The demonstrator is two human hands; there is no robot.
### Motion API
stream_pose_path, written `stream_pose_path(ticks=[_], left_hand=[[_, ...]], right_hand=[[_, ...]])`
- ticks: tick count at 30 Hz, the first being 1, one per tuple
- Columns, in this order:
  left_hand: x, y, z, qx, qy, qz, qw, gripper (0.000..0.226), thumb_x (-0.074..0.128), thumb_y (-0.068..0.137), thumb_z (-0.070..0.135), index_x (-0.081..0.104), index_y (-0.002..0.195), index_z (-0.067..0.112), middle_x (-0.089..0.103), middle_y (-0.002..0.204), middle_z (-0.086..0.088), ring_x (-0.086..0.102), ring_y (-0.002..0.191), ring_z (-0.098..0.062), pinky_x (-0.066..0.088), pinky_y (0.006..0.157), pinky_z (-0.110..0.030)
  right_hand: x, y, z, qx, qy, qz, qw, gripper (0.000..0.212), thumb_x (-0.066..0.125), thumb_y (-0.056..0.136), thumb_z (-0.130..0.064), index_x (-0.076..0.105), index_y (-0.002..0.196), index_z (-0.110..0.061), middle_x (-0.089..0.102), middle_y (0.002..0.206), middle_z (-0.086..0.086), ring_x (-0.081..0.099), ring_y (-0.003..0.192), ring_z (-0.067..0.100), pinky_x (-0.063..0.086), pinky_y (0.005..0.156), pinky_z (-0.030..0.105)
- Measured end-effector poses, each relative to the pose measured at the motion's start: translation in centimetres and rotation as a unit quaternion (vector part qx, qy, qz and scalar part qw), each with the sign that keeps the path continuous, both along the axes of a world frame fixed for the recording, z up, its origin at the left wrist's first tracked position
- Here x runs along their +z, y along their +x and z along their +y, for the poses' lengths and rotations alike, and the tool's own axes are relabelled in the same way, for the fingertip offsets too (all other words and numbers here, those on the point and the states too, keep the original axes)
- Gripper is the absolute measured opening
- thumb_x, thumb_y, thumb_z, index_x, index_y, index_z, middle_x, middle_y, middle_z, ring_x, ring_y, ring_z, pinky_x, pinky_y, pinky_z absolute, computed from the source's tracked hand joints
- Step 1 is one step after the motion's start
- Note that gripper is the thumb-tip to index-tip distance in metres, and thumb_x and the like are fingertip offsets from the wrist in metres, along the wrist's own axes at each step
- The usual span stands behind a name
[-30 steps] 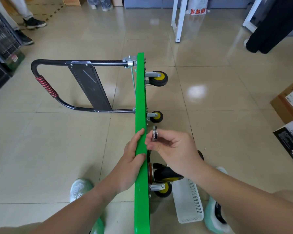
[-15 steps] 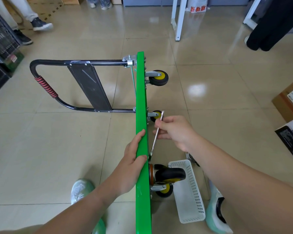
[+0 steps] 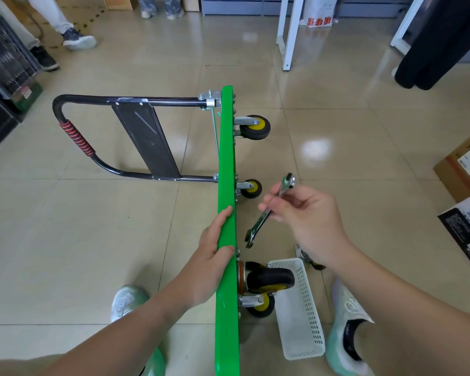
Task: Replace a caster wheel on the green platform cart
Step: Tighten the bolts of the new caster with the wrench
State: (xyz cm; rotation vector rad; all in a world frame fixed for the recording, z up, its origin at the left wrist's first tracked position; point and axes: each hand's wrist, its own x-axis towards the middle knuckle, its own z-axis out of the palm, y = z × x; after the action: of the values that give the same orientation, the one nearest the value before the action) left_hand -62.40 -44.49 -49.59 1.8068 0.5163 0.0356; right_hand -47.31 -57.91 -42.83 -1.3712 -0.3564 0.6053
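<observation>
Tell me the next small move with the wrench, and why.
Probably lower the wrench so its open end reaches the black caster mount: the right hand holds it in the air, while the left hand grips the green deck.

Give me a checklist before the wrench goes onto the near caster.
1. Hold on green cart: ok, left hand grips its upper edge.
2. Grip on wrench: ok, right hand pinches its shaft.
3. Wrench on a bolt: not ok, it hangs apart from the cart.
4. Bolts of near caster seated: cannot tell, plate seen edge-on.
5. White basket clear of the caster: cannot tell, they overlap in view.
</observation>
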Motion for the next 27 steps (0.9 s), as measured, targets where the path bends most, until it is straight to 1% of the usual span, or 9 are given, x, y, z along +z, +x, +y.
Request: stream_pose_path(ticks=[2,5,9,13,16,18,20,24,27], left_hand=[[-0.2,0.0,0.1,-0.001,0.002,-0.004,1.000,0.069,0.039,0.090,0.039,0.013,0.146,0.070,0.024,0.159,0.019,0.032,0.129,0.025,0.029,0.098,-0.003],[-0.3,0.0,0.1,0.003,-0.002,-0.003,1.000,0.070,0.040,0.090,0.037,0.014,0.146,0.071,0.026,0.160,0.017,0.036,0.133,0.016,0.033,0.102,-0.011],[-0.1,0.1,0.0,0.010,0.005,-0.006,1.000,0.071,0.040,0.089,0.034,0.015,0.149,0.064,0.025,0.159,0.018,0.027,0.128,0.031,0.026,0.095,0.005],[-0.1,0.0,0.1,0.008,0.008,0.000,1.000,0.071,0.040,0.090,0.035,0.015,0.152,0.062,0.024,0.160,0.020,0.023,0.131,0.030,0.022,0.099,0.006],[-0.2,0.0,0.0,0.010,0.002,-0.002,1.000,0.075,0.041,0.089,0.034,0.016,0.155,0.060,0.025,0.163,0.020,0.028,0.143,0.013,0.027,0.119,-0.017],[-0.2,0.0,0.0,0.012,-0.001,-0.001,1.000,0.076,0.042,0.089,0.034,0.017,0.156,0.059,0.027,0.163,0.018,0.032,0.146,0.004,0.029,0.124,-0.034],[-0.2,0.0,0.0,0.016,-0.005,-0.001,1.000,0.075,0.042,0.088,0.035,0.018,0.155,0.060,0.029,0.161,0.017,0.034,0.145,0.002,0.029,0.124,-0.037],[0.0,-0.1,0.0,0.008,-0.015,0.006,1.000,0.073,0.040,0.089,0.036,0.016,0.151,0.065,0.026,0.159,0.021,0.032,0.138,0.015,0.031,0.116,-0.021],[0.0,-0.1,0.1,0.002,-0.020,0.010,1.000,0.072,0.039,0.089,0.036,0.015,0.150,0.066,0.024,0.157,0.024,0.030,0.127,0.028,0.029,0.101,-0.004]], right_hand=[[0.4,-1.6,-0.7,0.044,0.025,-0.048,0.998,0.018,0.076,0.072,-0.010,0.075,0.089,-0.014,0.078,0.087,0.007,0.075,0.088,0.025,0.060,0.080,0.026],[-0.3,-2.9,-1.1,0.086,0.023,-0.112,0.990,0.019,0.076,0.075,0.002,0.076,0.089,-0.011,0.077,0.087,0.002,0.074,0.089,0.017,0.057,0.085,0.023],[-1.7,-3.8,-0.6,0.097,0.000,-0.136,0.986,0.024,0.075,0.078,0.011,0.076,0.090,-0.011,0.076,0.086,0.002,0.072,0.088,0.012,0.057,0.089,0.026],[-2.1,-4.0,-0.3,0.096,-0.015,-0.147,0.984,0.021,0.076,0.080,0.008,0.077,0.094,-0.007,0.077,0.091,-0.002,0.073,0.093,0.013,0.056,0.093,0.030],[-1.2,-3.6,0.7,0.099,-0.021,-0.129,0.986,0.025,0.073,0.082,0.008,0.076,0.090,-0.016,0.076,0.087,-0.012,0.071,0.090,0.005,0.057,0.092,0.027],[-1.0,-2.6,1.9,0.094,-0.041,-0.094,0.990,0.029,0.072,0.085,0.005,0.075,0.089,-0.023,0.077,0.085,-0.010,0.072,0.087,0.005,0.058,0.087,0.027],[-1.5,-1.2,3.4,0.085,-0.070,-0.052,0.993,0.025,0.070,0.088,0.001,0.074,0.089,-0.024,0.077,0.081,-0.004,0.072,0.080,0.010,0.061,0.081,0.031],[-3.3,1.6,5.3,0.067,-0.148,0.028,0.986,0.008,0.068,0.093,-0.008,0.072,0.100,-0.009,0.075,0.093,0.010,0.073,0.074,0.017,0.063,0.076,0.037],[-5.2,2.8,5.8,0.063,-0.193,0.122,0.971,0.013,0.067,0.095,-0.012,0.067,0.104,-0.002,0.072,0.092,0.012,0.072,0.074,0.020,0.062,0.069,0.033]])
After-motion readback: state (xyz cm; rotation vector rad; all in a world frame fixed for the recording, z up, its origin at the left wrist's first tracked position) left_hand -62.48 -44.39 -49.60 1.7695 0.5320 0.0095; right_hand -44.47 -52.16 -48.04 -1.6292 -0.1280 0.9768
